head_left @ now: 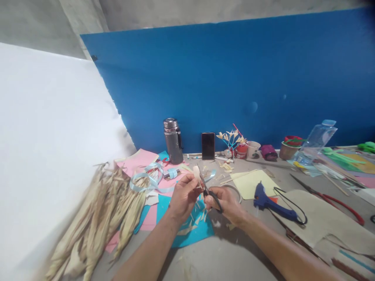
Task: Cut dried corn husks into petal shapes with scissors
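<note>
Between the fingers of my left hand (185,195) is a small pale piece of corn husk (196,171), held upright. My right hand (224,202) grips a pair of scissors with black handles (216,201); the blades point up and lie close beside the husk piece. Whether the blades touch it I cannot tell. Below both hands, a blue paper sheet (187,238) carries several narrow husk scraps. A big bundle of dried corn husks (102,210) lies to the left of my left arm.
Behind my hands stand a grey flask (173,142), a phone (208,146) and husk flowers on blue stems (231,138). At right lie a blue glue gun (274,205), red-handled shears (331,198) and a tilted clear bottle (316,142). Light blue ribbon (150,181) curls at left.
</note>
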Motion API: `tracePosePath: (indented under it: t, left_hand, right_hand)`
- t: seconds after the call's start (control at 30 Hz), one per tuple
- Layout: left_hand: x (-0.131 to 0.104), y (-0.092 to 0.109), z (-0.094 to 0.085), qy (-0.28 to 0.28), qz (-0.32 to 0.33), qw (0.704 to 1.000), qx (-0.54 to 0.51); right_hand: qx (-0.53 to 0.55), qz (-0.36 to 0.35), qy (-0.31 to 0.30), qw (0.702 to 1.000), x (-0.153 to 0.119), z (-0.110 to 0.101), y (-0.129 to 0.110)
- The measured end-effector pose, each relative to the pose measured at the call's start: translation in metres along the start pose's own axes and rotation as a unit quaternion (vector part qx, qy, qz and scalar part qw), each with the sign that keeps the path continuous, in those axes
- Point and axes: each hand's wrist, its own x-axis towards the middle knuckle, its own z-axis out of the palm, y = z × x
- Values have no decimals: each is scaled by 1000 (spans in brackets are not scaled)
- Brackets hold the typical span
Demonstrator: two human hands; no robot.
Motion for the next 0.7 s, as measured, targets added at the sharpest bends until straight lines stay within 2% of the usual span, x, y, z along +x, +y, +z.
tracePosePath:
  t: [0.3, 0.7]
  left_hand:
    - [2, -4, 0, 33, -3, 999, -18]
    - [0, 0, 0, 25, -2, 1000, -9]
  right_hand:
    - [-31, 2, 17, 999, 0, 5, -1]
    - [-18, 4, 44, 999, -3, 10, -1]
